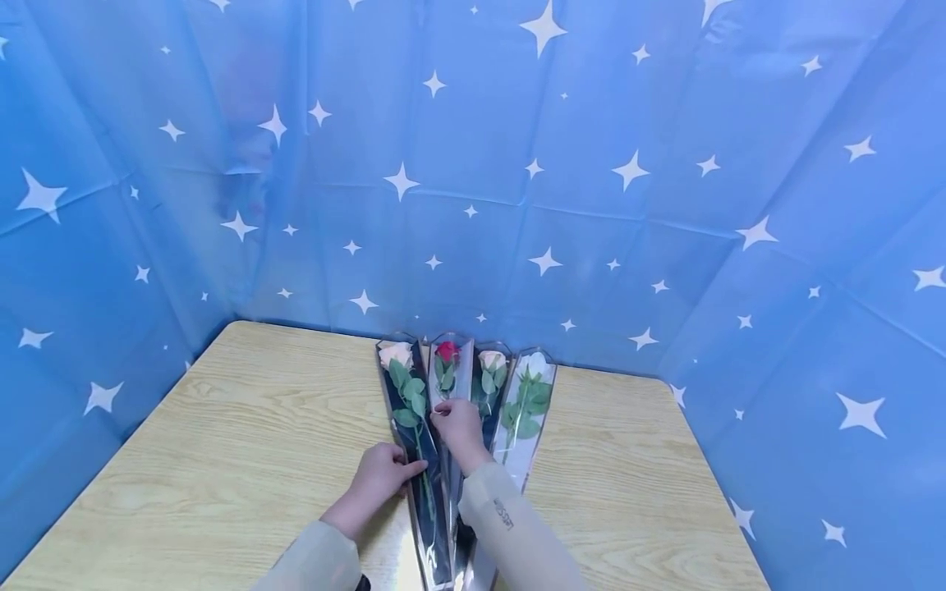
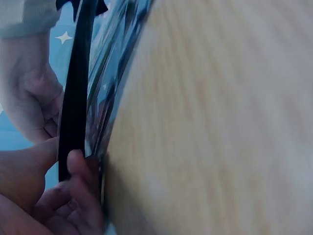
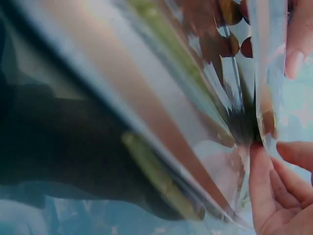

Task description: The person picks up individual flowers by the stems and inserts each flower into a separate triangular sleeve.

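Observation:
Several single roses in flat sleeves lie side by side. At the left is a pale pink rose [image 1: 397,355] in a black-backed clear sleeve [image 1: 438,550]. My left hand [image 1: 383,474] holds this sleeve's left edge, thumb on top; in the left wrist view its fingers [image 2: 83,196] curl at the dark edge [image 2: 76,107]. Higher up, my right hand [image 1: 458,427] pinches a sleeve edge, seemingly the same one's right side, beside the red rose [image 1: 447,353]. The right wrist view shows fingers [image 3: 264,186] at the clear film [image 3: 266,73]; the green stem [image 3: 181,58] is blurred.
Right of the red rose lie another pale pink rose [image 1: 492,359] in a dark sleeve and a white rose [image 1: 534,363] in a pale sleeve, partly under my right forearm. The wooden table [image 1: 244,435] ends at a blue star-patterned curtain [image 1: 473,148].

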`<state>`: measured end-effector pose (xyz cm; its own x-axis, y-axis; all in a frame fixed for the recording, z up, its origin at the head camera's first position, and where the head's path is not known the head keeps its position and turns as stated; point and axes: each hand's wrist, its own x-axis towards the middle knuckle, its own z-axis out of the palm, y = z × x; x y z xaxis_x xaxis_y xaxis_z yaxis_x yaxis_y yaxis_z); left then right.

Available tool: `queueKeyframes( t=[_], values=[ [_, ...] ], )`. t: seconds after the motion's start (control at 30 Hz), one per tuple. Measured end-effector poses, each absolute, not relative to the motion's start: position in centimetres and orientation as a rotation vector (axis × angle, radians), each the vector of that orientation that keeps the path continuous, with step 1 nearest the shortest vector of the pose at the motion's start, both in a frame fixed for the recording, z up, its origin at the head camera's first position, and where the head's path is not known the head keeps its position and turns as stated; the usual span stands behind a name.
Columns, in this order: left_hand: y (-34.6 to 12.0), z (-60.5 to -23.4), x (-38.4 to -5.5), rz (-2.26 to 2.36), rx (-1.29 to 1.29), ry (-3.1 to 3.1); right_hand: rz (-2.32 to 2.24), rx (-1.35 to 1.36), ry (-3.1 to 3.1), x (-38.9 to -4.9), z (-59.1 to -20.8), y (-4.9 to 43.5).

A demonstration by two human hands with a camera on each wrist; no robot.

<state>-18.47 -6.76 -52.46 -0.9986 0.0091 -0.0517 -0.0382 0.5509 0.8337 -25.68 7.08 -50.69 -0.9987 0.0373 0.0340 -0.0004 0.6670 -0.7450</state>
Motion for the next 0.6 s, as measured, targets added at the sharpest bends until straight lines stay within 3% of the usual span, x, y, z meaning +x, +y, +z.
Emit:
queueKeyframes(
  t=[0.23, 0.6],
  values=[
    [-7.5, -50.9, -18.9, 1.169, 0.017, 2.820, 1.203, 0.091, -2.861, -25.1, -49.8, 8.1],
    [-8.6, -49.8, -19.3, 1.179, -0.022, 2.750, 1.114, 0.325, -2.934, -23.5, -48.4, 10.6]
  ],
)
